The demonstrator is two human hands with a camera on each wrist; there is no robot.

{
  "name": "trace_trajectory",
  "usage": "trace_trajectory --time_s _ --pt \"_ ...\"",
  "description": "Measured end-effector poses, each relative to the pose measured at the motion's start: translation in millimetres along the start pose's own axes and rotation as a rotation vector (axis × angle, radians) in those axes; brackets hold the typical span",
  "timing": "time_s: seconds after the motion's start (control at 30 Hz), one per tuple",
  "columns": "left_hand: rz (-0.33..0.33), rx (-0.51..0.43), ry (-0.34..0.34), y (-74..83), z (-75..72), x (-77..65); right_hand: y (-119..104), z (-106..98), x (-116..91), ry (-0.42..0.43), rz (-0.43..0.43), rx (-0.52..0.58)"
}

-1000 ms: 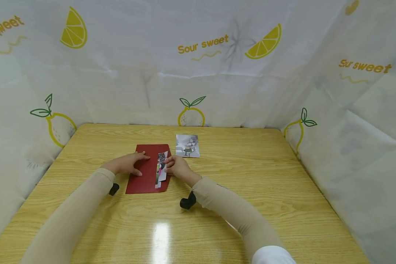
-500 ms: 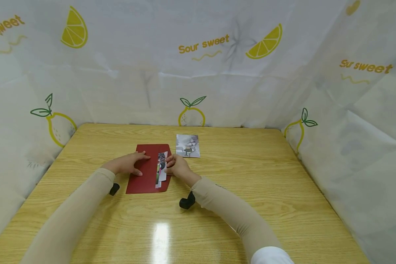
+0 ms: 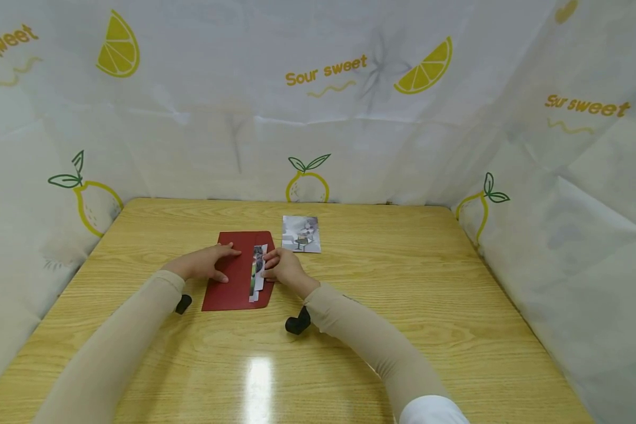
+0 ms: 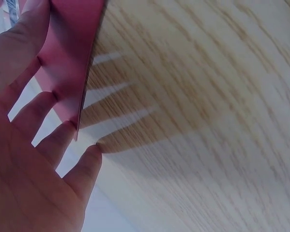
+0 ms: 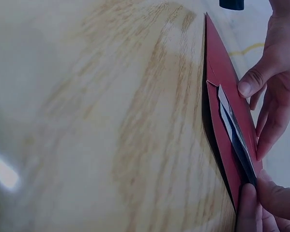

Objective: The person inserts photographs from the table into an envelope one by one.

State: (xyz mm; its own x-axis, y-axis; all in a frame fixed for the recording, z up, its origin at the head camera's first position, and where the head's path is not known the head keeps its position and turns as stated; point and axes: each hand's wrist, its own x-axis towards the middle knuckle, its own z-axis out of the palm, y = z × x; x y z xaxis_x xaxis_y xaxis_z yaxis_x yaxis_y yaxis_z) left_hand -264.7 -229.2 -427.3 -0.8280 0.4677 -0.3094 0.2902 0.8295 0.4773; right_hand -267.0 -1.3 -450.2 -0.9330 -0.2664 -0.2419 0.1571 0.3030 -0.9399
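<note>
A red paper envelope (image 3: 233, 294) lies on the table, its flap to the right. Spread over its left part, my left hand (image 3: 209, 263) rests with thumb and fingers on the paper. Several picture cards (image 3: 257, 280) stick partly out of the envelope's mouth; their left parts are hidden inside. My right hand (image 3: 288, 271) pinches the outer one between thumb and fingers. In the right wrist view, the cards (image 5: 234, 128) stand as thin edges in the slightly gaping mouth. The left wrist view shows the left fingers along the envelope's edge (image 4: 69, 63).
Another picture card (image 3: 301, 234), grey and white, lies flat just beyond the envelope, to the right. The wooden table (image 3: 403, 265) ends at a white lemon-print sheet (image 3: 376, 147) behind and at both sides. Black wrist-camera mounts (image 3: 298, 323) hang below the wrists.
My right hand has shifted slightly left, and the cards it pinches now reach a little deeper into the envelope. The left hand and the envelope have stayed put.
</note>
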Motion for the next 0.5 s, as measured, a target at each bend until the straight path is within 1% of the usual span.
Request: trace_trajectory --time_s 0.1,0.23,0.33,0.5 --pt "0.003 -0.006 0.001 0.4 -0.1 -0.8 1.1 1.0 1.5 -0.002 0.006 0.003" --pt "0.01 -0.002 0.004 0.0 0.2 -1.0 -1.8 4.1 -1.7 0.023 0.029 0.007" --pt "0.014 0.0 0.006 -1.1 0.5 -0.5 -4.3 5.5 -4.0 0.046 0.026 -0.002" --pt "0.014 0.0 0.009 -2.3 0.7 0.1 -4.8 5.9 -3.7 0.057 0.018 -0.024"
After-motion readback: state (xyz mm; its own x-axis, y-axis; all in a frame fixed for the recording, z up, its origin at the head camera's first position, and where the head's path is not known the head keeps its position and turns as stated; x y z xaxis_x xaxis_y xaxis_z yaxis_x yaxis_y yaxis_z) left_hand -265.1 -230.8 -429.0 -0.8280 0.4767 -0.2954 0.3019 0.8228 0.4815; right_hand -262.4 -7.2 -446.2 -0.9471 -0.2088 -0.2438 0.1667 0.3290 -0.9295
